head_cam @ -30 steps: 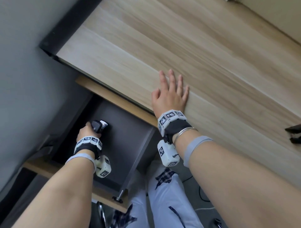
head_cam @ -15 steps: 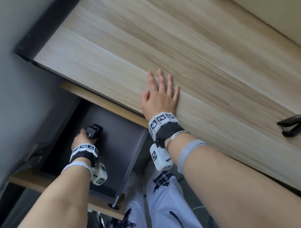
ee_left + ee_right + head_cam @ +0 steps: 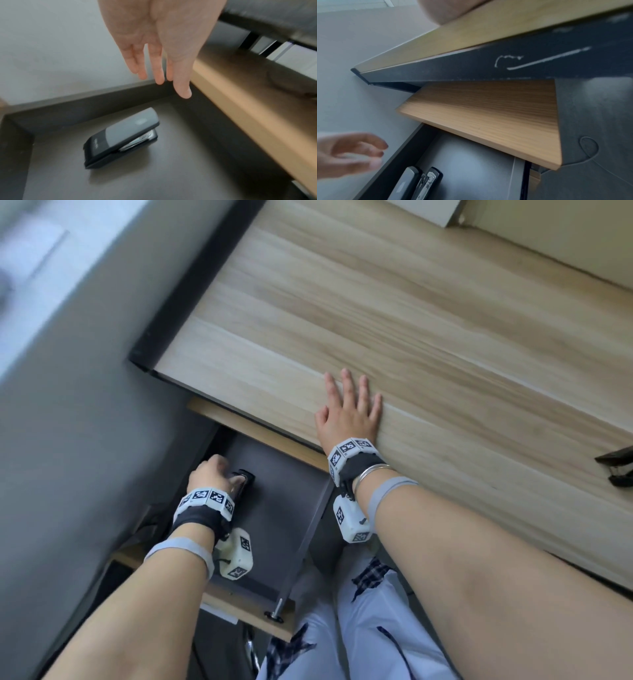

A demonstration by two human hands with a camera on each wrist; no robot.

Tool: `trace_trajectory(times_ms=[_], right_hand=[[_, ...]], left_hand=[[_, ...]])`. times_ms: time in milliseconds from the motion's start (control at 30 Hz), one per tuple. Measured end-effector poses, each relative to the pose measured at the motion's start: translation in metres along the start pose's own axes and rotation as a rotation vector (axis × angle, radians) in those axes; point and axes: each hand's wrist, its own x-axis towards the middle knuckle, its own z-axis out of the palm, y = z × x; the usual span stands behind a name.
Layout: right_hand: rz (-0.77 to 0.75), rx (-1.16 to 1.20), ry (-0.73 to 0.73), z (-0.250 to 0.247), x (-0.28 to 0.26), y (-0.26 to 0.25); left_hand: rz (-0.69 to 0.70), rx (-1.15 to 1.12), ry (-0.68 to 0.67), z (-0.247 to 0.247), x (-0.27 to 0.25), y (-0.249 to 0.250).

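We let the stapler (image 3: pixel 122 136) go
Our left hand (image 3: pixel 154 35) now hangs over it, fingers straight and empty (right hand (image 3: pixel 349 419) flat on the desk (image 3: pixel 445 337)); shutting the drawer (image 3: pixel 163 178) likely follows.

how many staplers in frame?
1 for certain: a black stapler lying in the open drawer, below the left hand, which does not touch it. A dark object on the desk, cut off at the head view's right edge, may be a second; cannot tell.
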Motion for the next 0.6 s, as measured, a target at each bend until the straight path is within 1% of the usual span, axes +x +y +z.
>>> trace_trajectory(times_ms=[167, 267, 433, 500, 600], right_hand=[[-0.043, 0.034, -0.178, -0.025, 0.003, 0.007], [-0.028, 0.099, -0.217, -0.05, 0.007, 0.017], [0.021, 0.074, -0.239, -0.092, 0.012, 0.062], [0.053, 0.044, -0.241, -0.109, 0.011, 0.088], [0.161, 0.019, -0.267, -0.136, 0.009, 0.134]], left_hand=[[0.133, -0.075, 0.126, -0.048, -0.027, 0.048], [0.219, -0.098, 0.173, -0.072, -0.045, 0.087], [0.36, -0.085, 0.174, -0.093, -0.07, 0.157], [0.403, -0.086, 0.159, -0.091, -0.077, 0.185], [0.485, -0.055, 0.117, -0.078, -0.088, 0.228]])
